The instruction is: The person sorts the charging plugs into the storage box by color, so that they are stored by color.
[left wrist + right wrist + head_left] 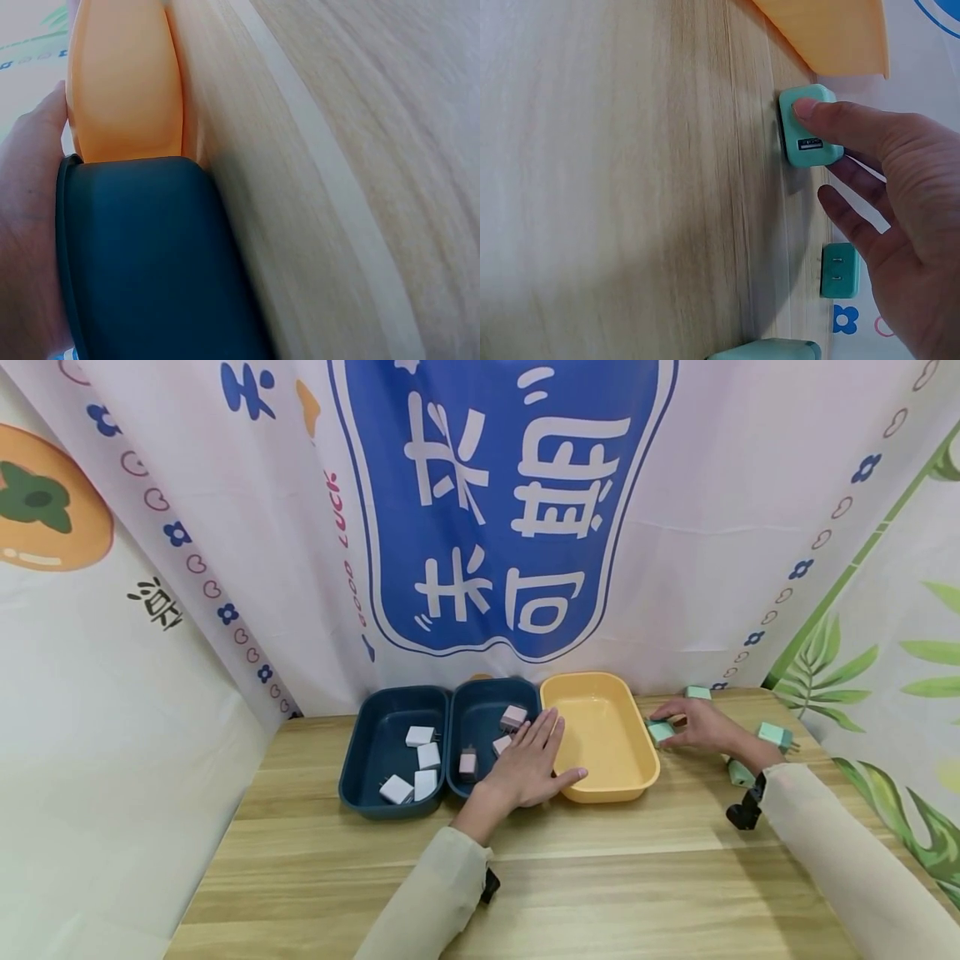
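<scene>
In the head view, my right hand (705, 727) pinches a mint-green USB charger (662, 732) between thumb and fingers, just right of the yellow tray (600, 727). The right wrist view shows the thumb across that charger's face near its USB port (810, 143), close to the wood surface. With fingers straight, my left hand (521, 774) rests over the front rims of the yellow tray and the middle dark blue tray (480, 706). Pink chargers (513, 718) lie in that blue tray, partly hidden by the hand.
A second dark blue tray (378, 727) on the left holds several white chargers (397, 789). More mint-green chargers (772, 735) lie on the wooden table (600, 877) around my right wrist. A printed cloth (712, 527) hangs behind the trays.
</scene>
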Available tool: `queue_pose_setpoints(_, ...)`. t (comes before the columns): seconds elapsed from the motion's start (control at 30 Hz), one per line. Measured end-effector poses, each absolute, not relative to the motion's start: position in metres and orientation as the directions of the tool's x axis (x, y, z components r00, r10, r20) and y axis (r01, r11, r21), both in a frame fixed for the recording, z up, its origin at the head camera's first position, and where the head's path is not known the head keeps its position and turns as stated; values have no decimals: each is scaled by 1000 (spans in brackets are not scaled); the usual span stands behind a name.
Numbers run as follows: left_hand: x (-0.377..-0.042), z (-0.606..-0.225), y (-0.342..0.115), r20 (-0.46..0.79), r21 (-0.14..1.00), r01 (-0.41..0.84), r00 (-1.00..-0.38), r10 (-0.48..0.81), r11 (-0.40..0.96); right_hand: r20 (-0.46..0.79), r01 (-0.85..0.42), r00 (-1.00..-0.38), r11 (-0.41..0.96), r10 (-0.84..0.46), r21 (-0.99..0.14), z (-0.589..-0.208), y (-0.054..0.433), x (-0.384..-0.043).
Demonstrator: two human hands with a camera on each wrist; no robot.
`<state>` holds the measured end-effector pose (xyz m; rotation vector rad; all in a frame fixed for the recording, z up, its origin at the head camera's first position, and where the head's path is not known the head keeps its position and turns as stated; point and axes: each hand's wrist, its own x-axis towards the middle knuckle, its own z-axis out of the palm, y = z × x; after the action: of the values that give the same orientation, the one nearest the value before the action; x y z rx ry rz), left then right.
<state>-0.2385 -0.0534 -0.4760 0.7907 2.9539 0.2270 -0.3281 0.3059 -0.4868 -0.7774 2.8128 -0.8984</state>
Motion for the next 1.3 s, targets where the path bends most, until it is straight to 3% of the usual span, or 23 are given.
queue_pose_setpoints(0.37,-239,-477,-53,-36,146,493,-864,503,857,90,-473,-855,698,-510,-538,-486,315,-325)
queue_pose_setpoints(0.67,-239,-477,-52,-31,147,490,-866,499,859,96,-440,-881,731,-462,-521,-476,321,-318)
queue_pose_setpoints(0.97,-239,-476,-53,-34,142,491,-865,500,860,187,-479,-875,742,-447,-469,-464,321,-318)
queue_pose_setpoints(1.3,-238,-475,-53,-40,144,491,-865,500,859,294,-561,-828,707,-477,-431,-449,313,-316)
